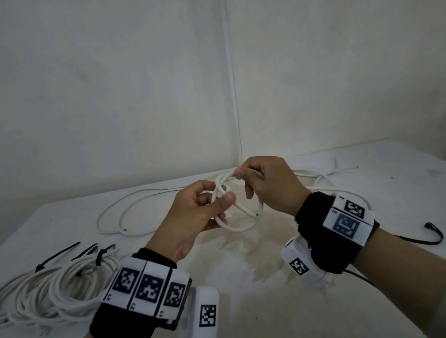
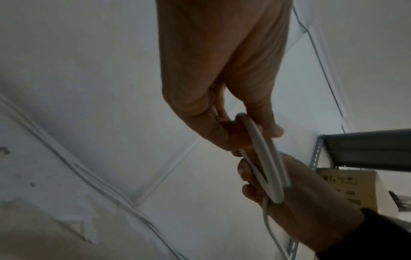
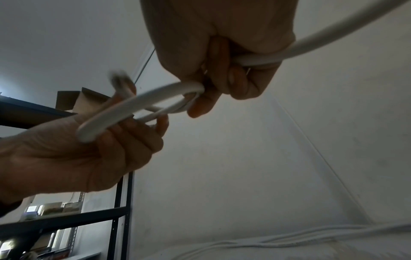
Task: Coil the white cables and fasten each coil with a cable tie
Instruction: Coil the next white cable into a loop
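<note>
My left hand (image 1: pixel 199 212) pinches the first loops of the white cable (image 1: pixel 238 222) above the counter (image 1: pixel 388 234), fixing coil size; my right hand (image 1: pixel 270 186) grips the strand, feeding the next turn

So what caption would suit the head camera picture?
Both hands, left hand and right hand, loop a white cable above the table.

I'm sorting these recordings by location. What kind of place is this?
Probably a storeroom or workshop corner rather than a home. A white table stands against bare white walls, and the wrist views show dark metal shelving with cardboard boxes beside it.
</note>
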A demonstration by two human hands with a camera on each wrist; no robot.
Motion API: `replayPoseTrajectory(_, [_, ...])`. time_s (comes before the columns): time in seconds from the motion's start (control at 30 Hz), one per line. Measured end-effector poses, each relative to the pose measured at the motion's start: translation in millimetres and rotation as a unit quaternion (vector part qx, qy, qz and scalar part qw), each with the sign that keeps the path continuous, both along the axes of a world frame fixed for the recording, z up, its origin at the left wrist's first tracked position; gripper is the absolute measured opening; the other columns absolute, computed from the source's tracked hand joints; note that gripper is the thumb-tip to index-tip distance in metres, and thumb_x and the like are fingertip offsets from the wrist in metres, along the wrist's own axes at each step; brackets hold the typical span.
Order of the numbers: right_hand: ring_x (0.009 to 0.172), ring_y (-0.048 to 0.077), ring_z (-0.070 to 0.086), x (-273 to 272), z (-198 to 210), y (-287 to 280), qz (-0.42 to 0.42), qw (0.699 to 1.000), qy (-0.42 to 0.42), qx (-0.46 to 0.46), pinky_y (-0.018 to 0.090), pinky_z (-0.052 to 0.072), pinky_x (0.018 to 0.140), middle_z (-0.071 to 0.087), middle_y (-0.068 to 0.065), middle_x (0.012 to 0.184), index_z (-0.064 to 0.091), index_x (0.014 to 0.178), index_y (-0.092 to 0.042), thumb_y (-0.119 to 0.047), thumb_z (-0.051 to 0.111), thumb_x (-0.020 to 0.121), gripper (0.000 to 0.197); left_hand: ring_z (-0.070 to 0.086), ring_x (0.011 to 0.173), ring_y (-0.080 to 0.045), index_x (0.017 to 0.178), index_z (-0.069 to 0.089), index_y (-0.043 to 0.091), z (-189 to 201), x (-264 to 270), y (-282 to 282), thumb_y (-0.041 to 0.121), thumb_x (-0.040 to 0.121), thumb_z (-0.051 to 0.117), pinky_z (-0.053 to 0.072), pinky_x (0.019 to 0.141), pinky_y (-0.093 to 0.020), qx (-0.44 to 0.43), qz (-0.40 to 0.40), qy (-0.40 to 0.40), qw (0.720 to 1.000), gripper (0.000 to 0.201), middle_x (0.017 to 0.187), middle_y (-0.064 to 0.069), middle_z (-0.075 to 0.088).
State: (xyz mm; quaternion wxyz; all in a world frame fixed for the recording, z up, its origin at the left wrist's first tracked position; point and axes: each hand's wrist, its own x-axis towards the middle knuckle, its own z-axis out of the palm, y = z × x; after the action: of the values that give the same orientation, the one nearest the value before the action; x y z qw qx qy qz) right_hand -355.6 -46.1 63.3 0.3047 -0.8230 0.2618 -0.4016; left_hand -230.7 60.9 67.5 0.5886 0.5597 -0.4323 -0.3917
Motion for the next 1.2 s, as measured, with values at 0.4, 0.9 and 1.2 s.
replayPoseTrajectory(0.4, [0.038, -0.001, 0.046, 0, 4, 7, 0.060, 0.997, 0.024, 0.049, 0.008, 0.032, 0.046, 0.054, -0.001, 0.050, 0.050, 0.060, -0.019, -0.018, 0.054, 0.092, 0.032, 0.051, 0.045, -0.011, 0.063, 0.045, 0.015, -21, 12, -11, 0.011, 0.079, 0.070, 0.041, 0.047, -0.020, -0.063, 0.236, -0.286, 0.927, 0.031, 0.056, 0.001, 0.045])
replayPoseTrajectory(0.9, [0.040, -0.001, 0.046, -8, 1, -3, 0.057, 0.996, 0.015, 0.060, 0.010, 0.035, 0.051, 0.055, -0.004, 0.046, 0.057, 0.062, -0.017, -0.017, 0.057, 0.090, 0.028, 0.043, 0.050, -0.009, 0.071, 0.042, 0.026, -17, 13, -2, 0.039, 0.098, 0.034, 0.036, 0.054, -0.024, -0.032, 0.036, -0.420, 0.906, 0.031, 0.064, -0.010, 0.058])
replayPoseTrajectory(1.2, [0.049, 0.005, 0.045, -9, 1, -5, 0.064, 0.997, 0.025, 0.037, 0.018, 0.038, 0.056, 0.056, -0.006, 0.050, 0.064, 0.073, 0.001, -0.016, 0.057, 0.090, 0.025, 0.044, 0.052, -0.010, 0.066, 0.047, 0.019, -11, 17, 0, 0.045, 0.093, 0.028, 0.036, 0.058, -0.026, -0.007, 0.045, -0.428, 0.903, 0.043, 0.058, 0.001, 0.055])
